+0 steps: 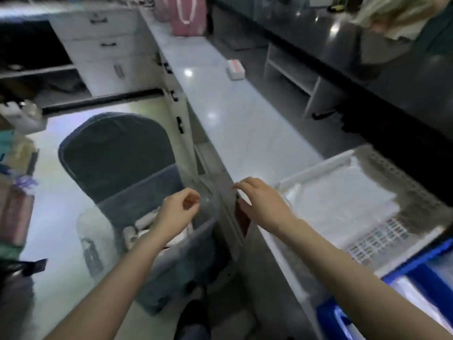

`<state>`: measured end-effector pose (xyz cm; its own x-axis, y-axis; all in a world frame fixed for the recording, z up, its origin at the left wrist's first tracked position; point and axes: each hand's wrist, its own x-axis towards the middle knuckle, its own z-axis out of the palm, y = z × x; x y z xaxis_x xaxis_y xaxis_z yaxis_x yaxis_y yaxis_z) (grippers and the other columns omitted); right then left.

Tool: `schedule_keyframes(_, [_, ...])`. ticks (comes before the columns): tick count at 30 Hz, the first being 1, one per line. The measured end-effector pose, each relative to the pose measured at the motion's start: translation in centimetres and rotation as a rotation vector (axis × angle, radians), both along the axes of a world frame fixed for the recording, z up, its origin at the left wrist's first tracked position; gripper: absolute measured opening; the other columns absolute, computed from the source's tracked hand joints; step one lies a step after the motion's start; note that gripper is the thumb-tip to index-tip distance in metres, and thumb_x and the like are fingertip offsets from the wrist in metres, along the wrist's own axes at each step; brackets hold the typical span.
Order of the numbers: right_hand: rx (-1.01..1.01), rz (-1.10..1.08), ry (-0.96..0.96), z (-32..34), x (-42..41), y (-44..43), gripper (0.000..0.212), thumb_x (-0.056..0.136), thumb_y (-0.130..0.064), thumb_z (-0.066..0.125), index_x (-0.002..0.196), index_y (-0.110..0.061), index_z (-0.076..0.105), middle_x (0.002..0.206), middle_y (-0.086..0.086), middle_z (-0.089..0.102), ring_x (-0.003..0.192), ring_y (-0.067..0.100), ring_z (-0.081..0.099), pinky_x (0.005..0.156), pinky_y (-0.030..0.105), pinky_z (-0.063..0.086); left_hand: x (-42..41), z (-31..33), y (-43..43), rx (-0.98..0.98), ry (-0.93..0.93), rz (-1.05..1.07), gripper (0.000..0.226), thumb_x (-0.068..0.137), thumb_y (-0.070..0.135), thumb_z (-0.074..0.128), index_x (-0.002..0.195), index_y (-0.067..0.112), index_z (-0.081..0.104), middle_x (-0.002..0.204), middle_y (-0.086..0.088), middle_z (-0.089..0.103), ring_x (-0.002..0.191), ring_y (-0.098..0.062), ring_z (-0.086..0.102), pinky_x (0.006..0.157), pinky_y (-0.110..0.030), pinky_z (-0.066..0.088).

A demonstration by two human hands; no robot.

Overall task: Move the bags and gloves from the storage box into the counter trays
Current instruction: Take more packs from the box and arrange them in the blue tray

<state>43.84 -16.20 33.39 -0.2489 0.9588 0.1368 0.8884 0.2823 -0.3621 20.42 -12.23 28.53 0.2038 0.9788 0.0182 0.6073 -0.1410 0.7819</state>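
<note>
Above the storage box point(147, 244), both empty hands: left hand point(177, 209), right hand point(259, 202).

The desk point(220, 114) is showing pale grey-white with bright glints. On it, the tray point(402, 192) is showing white with a fine lattice pattern, and the bags point(343, 200) inside are looking milky white. The crate point(416, 271) beside it is showing vivid blue. The storage box point(98, 231) is appearing clear and colourless, resting on a chair point(115, 153) that is showing slate blue with paler piping. A gift bag point(187, 13) is showing pink with white handles. The floor point(61, 266) is looking pale cream.
</note>
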Motion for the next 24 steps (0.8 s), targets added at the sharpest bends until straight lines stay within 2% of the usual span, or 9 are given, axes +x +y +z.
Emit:
schedule_keyframes(2, [-0.051, 0.057, -0.016, -1.4, -3.6, 2.2, 0.036, 0.088, -0.018, 0.054, 0.125, -0.015, 0.057, 0.121, 0.009, 0.058, 0.114, 0.029, 0.052, 0.089, 0.042, 0.049, -4.4, -2.2, 0.1, -0.087, -0.005, 0.113, 0.024, 0.080, 0.008, 0.067, 0.085, 0.031, 0.066, 0.082, 0.010, 0.071, 0.080, -0.006, 0.067, 0.079, -0.029, 0.053])
schedule_keyframes(5, [-0.146, 0.120, -0.017, -4.5, -8.1, 5.2, 0.035, 0.089, -0.019, 0.055, 0.124, -0.015, 0.057, 0.120, 0.007, 0.057, 0.111, 0.027, 0.053, 0.088, 0.041, 0.049, -10.0, -5.9, 0.5, -0.196, 0.010, 0.224, 0.021, 0.081, 0.005, 0.065, 0.090, 0.024, 0.066, 0.085, 0.004, 0.071, 0.082, -0.014, 0.067, 0.078, -0.033, 0.054])
schedule_keyframes(8, [-0.274, 0.144, -0.062, -8.5, -11.9, 8.3, 0.033, 0.090, -0.019, 0.053, 0.122, -0.014, 0.057, 0.116, 0.008, 0.057, 0.109, 0.027, 0.053, 0.086, 0.040, 0.048, -14.4, -9.6, 1.6, -0.320, 0.074, 0.278, 0.021, 0.080, 0.003, 0.064, 0.091, 0.020, 0.066, 0.088, 0.000, 0.071, 0.077, -0.014, 0.065, 0.073, -0.031, 0.055])
schedule_keyframes(11, [-0.429, 0.136, -0.099, -12.6, -15.2, 11.1, 0.036, 0.089, -0.020, 0.055, 0.125, -0.015, 0.056, 0.120, 0.008, 0.056, 0.112, 0.028, 0.051, 0.091, 0.040, 0.047, -17.7, -13.4, 3.1, -0.426, 0.156, 0.276, 0.020, 0.079, 0.005, 0.067, 0.097, 0.014, 0.067, 0.094, -0.006, 0.071, 0.086, -0.023, 0.066, 0.072, -0.026, 0.047])
schedule_keyframes(14, [-0.539, 0.140, -0.124, -17.0, -18.2, 13.5, 0.041, 0.087, -0.021, 0.058, 0.128, -0.016, 0.055, 0.125, 0.008, 0.055, 0.114, 0.029, 0.050, 0.095, 0.041, 0.045, -19.7, -17.2, 4.7, -0.527, 0.226, 0.226, 0.027, 0.079, 0.013, 0.068, 0.106, 0.015, 0.065, 0.103, -0.006, 0.069, 0.093, -0.024, 0.063, 0.069, -0.024, 0.038])
schedule_keyframes(17, [-0.601, 0.153, -0.189, -21.9, -20.5, 15.2, 0.045, 0.087, -0.025, 0.058, 0.131, -0.017, 0.051, 0.129, 0.009, 0.053, 0.116, 0.030, 0.049, 0.093, 0.040, 0.044, -20.3, -21.4, 6.6, -0.584, 0.233, 0.162, 0.031, 0.080, 0.014, 0.067, 0.111, 0.013, 0.065, 0.111, -0.010, 0.067, 0.101, -0.027, 0.061, 0.075, -0.026, 0.043])
schedule_keyframes(20, [-0.640, 0.159, -0.251, -27.7, -22.3, 16.7, 0.050, 0.086, -0.029, 0.059, 0.134, -0.019, 0.048, 0.134, 0.008, 0.051, 0.120, 0.029, 0.046, 0.091, 0.039, 0.042, -19.9, -26.3, 8.3, -0.611, 0.245, 0.108, 0.036, 0.081, 0.014, 0.067, 0.117, 0.012, 0.062, 0.118, -0.012, 0.064, 0.110, -0.028, 0.058, 0.088, -0.031, 0.047])
schedule_keyframes(24, [-0.711, 0.135, -0.316, -36.3, -23.8, 19.0, 0.059, 0.087, -0.036, 0.059, 0.140, -0.022, 0.039, 0.141, 0.005, 0.045, 0.127, 0.027, 0.042, 0.100, 0.037, 0.036, -18.7, -33.9, 10.5, -0.561, 0.262, 0.093, 0.050, 0.079, 0.008, 0.066, 0.128, 0.010, 0.057, 0.134, -0.012, 0.055, 0.123, -0.029, 0.049, 0.106, -0.035, 0.037])
